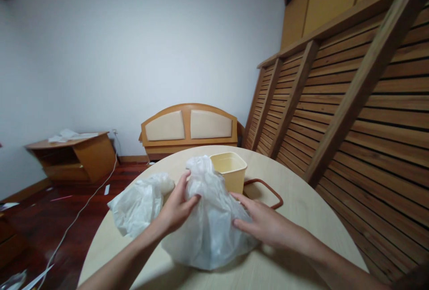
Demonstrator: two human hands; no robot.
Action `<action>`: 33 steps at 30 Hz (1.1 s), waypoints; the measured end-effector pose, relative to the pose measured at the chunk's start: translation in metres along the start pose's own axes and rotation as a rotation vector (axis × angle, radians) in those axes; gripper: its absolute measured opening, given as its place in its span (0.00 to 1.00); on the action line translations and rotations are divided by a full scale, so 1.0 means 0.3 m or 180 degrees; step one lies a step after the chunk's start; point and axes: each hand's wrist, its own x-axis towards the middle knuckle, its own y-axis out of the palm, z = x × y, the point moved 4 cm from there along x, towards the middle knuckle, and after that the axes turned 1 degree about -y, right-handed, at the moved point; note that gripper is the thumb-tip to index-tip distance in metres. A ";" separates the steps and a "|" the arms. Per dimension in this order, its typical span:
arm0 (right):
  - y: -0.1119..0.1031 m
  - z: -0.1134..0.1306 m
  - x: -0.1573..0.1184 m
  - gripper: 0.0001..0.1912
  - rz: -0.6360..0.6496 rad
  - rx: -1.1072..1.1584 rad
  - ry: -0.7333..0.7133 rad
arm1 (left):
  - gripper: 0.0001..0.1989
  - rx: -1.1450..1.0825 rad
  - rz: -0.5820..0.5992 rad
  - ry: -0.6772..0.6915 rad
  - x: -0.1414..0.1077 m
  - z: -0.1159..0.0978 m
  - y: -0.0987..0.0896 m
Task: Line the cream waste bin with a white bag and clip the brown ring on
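A translucent white plastic bag point(211, 223) stands bunched at the front of the round table point(291, 263). My left hand point(181, 200) grips its upper left side between thumb and fingers. On the bag's right side, my right hand point(256, 220) pinches the plastic. Just behind the bag is a pale yellow square bin point(234, 176), open at the top and partly hidden by the bag. A brown-rimmed frame or lid point(268, 187) lies to the right of the bin. Another crumpled white bag point(139, 205) rests on the table's left side.
Beyond the table is a wooden headboard point(189, 124) with cream panels. A low cabinet point(80, 160) with papers on top stands at the left, beside a white cable on the floor. Slatted wooden panels point(362, 147) lean along the right.
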 end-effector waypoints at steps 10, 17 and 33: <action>0.116 0.084 0.054 0.47 -0.0291 0.0589 -0.0077 | 0.26 -0.0684 0.0452 -0.0550 -0.040 -0.032 0.092; 0.005 0.175 0.129 0.34 -0.1028 0.1267 -0.0484 | 0.19 0.0232 0.0087 0.0431 0.007 -0.115 0.087; -0.383 0.383 0.421 0.22 -0.1674 0.1566 -0.1362 | 0.47 -0.1499 0.0014 0.0018 0.238 -0.182 0.095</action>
